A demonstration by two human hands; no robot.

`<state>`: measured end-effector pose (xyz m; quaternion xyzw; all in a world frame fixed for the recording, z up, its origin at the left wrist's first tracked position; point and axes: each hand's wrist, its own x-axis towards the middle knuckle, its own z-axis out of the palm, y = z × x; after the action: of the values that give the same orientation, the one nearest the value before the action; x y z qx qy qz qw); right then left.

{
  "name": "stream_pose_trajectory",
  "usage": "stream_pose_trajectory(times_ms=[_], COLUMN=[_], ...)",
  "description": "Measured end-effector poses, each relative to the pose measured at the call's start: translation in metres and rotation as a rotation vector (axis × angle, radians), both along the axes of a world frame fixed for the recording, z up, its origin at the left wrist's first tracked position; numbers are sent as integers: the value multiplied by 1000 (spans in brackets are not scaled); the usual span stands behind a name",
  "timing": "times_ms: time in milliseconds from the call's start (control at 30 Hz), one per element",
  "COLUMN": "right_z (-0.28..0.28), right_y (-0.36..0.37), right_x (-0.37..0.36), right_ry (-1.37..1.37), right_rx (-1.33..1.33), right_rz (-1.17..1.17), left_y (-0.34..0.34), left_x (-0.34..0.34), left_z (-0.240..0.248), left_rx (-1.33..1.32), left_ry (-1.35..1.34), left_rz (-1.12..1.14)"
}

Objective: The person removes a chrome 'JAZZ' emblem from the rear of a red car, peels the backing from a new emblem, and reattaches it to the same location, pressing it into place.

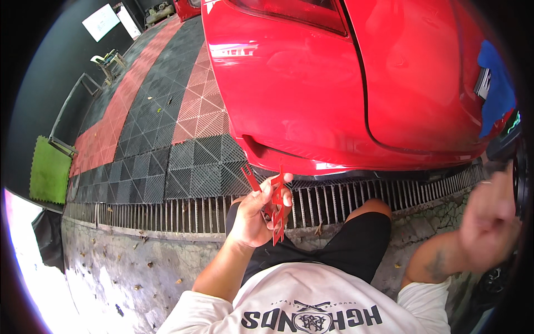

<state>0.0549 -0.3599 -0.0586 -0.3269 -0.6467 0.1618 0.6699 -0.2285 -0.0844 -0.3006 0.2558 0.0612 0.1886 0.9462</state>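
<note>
In front of my knees, my left hand (261,214) is closed around several thin, flat red trim tools (278,196). One, with a slotted end (250,177), sticks up past the thumb, and others poke out above and below the fingers. Just beyond them is the lower rear corner of a red car (311,111), apart from the hand. At the right side, my right hand (490,220) is raised and smeared by motion, close to a black rounded object (520,178) at the picture's edge. Its fingers are too blurred to read.
A metal drain grate (328,203) runs under the car's bumper. Black and red floor tiles (144,122) stretch to the left. A green mat (50,170) leans by a metal frame (64,111). Blue cloth-like material (498,89) hangs at the car's right.
</note>
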Motion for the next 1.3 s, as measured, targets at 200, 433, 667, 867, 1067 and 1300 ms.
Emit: stream_pose_trajectory(times_ms=[200,433,667,867,1067,1300], right_z=[-155,-183,-186,-194,-216,-212], right_y=[70,112,125,142,150,154], right_x=[-69,-84,-88,-94,-86,-73], right_ry=[320,181,179,93,210,409], right_rx=[-564,-823,-904,-716,-624,-843], right_rz=[-165,-67,-85,-254,-245,116], left_y=[-5,-8,-10,-14,-18,-26], left_x=[1,-3,-6,0,6,8], left_z=[-3,-8,-4,-4,-4,-16], left_rx=[-83,-32,-63,-45,-101,-10], left_ry=[-73,-53,93,152,242,312], left_rz=[-84,-54,-34,21,-31,-43])
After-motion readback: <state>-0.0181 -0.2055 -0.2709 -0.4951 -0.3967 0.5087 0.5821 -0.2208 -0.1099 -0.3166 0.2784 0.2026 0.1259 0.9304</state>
